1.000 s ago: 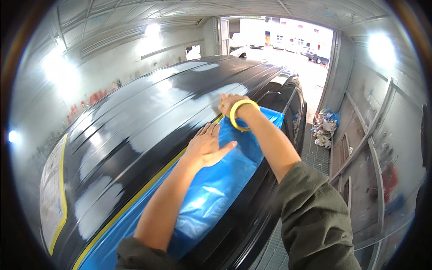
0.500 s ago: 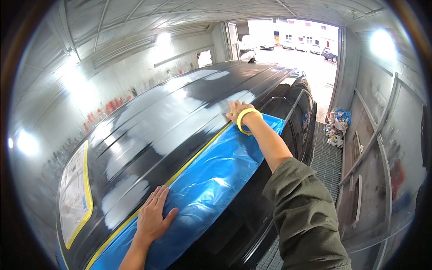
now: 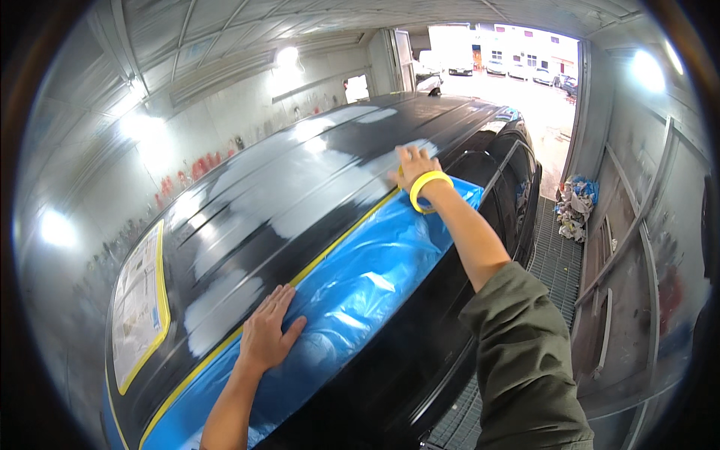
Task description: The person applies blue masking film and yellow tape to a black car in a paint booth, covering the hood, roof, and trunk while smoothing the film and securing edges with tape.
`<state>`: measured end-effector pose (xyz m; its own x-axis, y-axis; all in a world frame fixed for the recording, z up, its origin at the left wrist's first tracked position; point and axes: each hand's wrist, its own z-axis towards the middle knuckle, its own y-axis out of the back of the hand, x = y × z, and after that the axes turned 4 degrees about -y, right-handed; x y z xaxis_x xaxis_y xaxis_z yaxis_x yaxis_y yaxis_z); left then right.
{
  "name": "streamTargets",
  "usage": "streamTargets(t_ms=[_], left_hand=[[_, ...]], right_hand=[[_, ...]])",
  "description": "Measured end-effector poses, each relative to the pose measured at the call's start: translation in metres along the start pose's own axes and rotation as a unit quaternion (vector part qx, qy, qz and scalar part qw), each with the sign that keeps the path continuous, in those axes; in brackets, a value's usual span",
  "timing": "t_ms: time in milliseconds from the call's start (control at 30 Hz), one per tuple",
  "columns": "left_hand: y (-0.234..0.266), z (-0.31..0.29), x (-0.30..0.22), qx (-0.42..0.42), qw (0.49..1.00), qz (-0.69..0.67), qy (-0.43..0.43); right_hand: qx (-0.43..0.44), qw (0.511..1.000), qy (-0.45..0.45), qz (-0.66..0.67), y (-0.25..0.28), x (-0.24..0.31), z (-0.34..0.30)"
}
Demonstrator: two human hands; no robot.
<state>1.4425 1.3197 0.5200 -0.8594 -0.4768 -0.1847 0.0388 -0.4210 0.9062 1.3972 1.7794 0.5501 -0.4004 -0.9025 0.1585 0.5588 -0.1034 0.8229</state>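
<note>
My left hand [image 3: 268,330] lies flat, its thumb spread, on a blue plastic sheet [image 3: 360,285] along the side of a black car. A strip of yellow masking tape [image 3: 330,253] runs along the sheet's upper edge, against the roof. Farther along that edge, my right hand [image 3: 417,169] rests on the roof with fingers apart, close to the far end of the visible tape. Around my right wrist hangs a yellow ring, which looks like a tape roll [image 3: 433,175]. Light grey patches [image 3: 307,191] cover parts of the black roof [image 3: 259,262]. What lies under my right palm is hidden.
A taped-over panel of printed paper [image 3: 139,311] sits at the roof's near left. A grated floor [image 3: 559,244] runs along the car's right side, with a heap of crumpled material [image 3: 576,208] by the grey wall [image 3: 634,225]. Beyond the wide doorway, parked cars [image 3: 517,73] stand in daylight.
The whole view has shifted, so the car and both hands appear farther right and slightly higher. My right hand's fingers are lifted and spread a little more; my left hand stays on the sheet.
</note>
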Motion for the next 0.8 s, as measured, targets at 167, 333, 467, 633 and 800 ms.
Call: streamTargets(t_ms=[167, 333, 467, 633, 800], left_hand=[[0.008, -0.009, 0.0, -0.004, 1.0, 0.007, 0.022], [-0.014, 0.002, 0.001, -0.018, 1.0, 0.003, 0.012], [-0.004, -0.04, 0.019, -0.002, 0.998, 0.014, 0.068], [0.049, -0.169, 0.084, 0.002, 0.994, 0.069, 0.081], [0.076, -0.245, 0.086, -0.017, 0.985, 0.115, 0.125]], right_hand=[[-0.28, 0.945, -0.001, 0.171, 0.042, -0.005, -0.04], [-0.307, 0.894, -0.102, 0.309, 0.063, -0.043, -0.17], [-0.211, 0.898, -0.209, 0.325, 0.04, -0.105, -0.342], [-0.115, 0.869, -0.43, 0.218, 0.015, -0.201, -0.679], [-0.021, 0.779, -0.622, 0.076, 0.042, -0.151, -1.02]])
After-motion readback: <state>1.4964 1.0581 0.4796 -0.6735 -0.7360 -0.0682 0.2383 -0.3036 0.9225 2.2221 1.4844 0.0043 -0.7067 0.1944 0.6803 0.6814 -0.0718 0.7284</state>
